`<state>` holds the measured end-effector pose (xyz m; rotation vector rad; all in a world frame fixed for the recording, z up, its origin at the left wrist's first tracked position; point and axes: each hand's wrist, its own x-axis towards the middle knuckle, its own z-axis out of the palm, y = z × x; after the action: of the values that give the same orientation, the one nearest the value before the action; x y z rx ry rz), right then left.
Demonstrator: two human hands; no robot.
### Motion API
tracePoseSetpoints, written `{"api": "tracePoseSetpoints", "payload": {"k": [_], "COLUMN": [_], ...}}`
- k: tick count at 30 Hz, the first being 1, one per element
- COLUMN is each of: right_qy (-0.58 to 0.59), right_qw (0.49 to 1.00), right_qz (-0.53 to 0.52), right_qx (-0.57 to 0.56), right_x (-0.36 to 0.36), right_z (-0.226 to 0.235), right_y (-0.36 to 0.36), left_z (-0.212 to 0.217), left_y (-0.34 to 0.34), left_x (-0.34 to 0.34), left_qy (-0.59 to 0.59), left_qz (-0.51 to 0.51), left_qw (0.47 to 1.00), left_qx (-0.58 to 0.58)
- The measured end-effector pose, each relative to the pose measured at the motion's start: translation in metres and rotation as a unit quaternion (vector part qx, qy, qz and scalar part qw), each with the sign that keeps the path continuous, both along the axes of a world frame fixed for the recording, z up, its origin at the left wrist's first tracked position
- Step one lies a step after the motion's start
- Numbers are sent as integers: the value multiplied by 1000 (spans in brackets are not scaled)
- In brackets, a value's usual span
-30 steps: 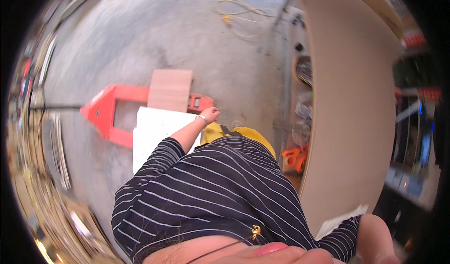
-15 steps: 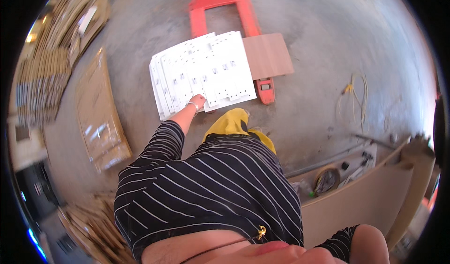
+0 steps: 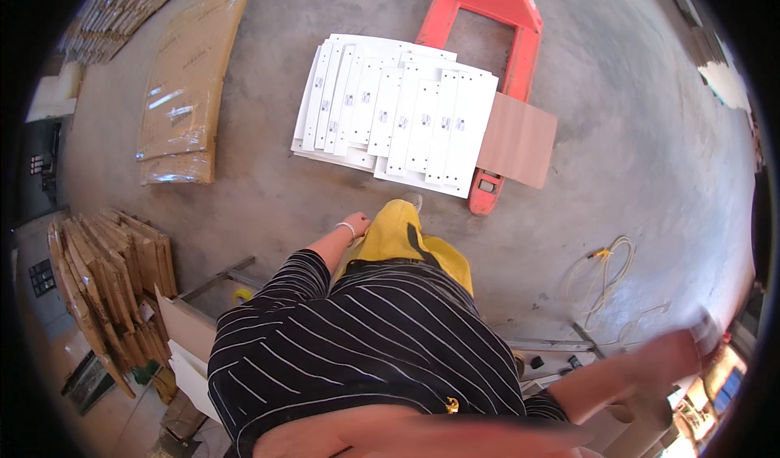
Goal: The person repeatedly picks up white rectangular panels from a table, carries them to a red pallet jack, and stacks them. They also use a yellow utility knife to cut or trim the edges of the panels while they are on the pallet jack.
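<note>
My left hand, with a pale bracelet at the wrist, hangs by my yellow-clad leg. Its fingers look curled in, and nothing shows in them. Beyond it, apart from the hand, a spread of overlapping white panels with small dark holes and printed labels lies over the forks of a red pallet jack. My right hand reaches far out to the right, smeared by motion. A pale blur shows at its end, and I cannot make out its fingers or anything in them.
A brown board lies beside the panels. Wrapped flat cardboard lies on the floor at left, with upright cardboard sheets nearer. A looped yellowish cable lies at right, above a metal frame.
My left hand has come off the white panels and back to my leg. My right arm has stretched out to the right. The whole view has shifted.
</note>
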<state>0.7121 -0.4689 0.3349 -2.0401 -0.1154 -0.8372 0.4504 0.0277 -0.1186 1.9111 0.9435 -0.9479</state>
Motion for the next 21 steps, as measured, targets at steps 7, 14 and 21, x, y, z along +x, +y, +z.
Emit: {"api": "tracePoseSetpoints", "payload": {"k": [7,14,21], "right_qy": [576,740,724], "right_qw": [792,614,579], "right_qz": [103,268,294], "right_qx": [174,-60,-235], "right_x": [19,8,64], "right_z": [-257,-460,-645], "right_y": [89,85,72], "left_z": [-18,-46,-180], "left_y": [2,-60,-70], "left_x": [67,63,68], "left_qy": [-115,-88,-75], "left_qz": [270,297,320], "left_qw": [951,949,941], "left_qx": [-94,-57,80]}}
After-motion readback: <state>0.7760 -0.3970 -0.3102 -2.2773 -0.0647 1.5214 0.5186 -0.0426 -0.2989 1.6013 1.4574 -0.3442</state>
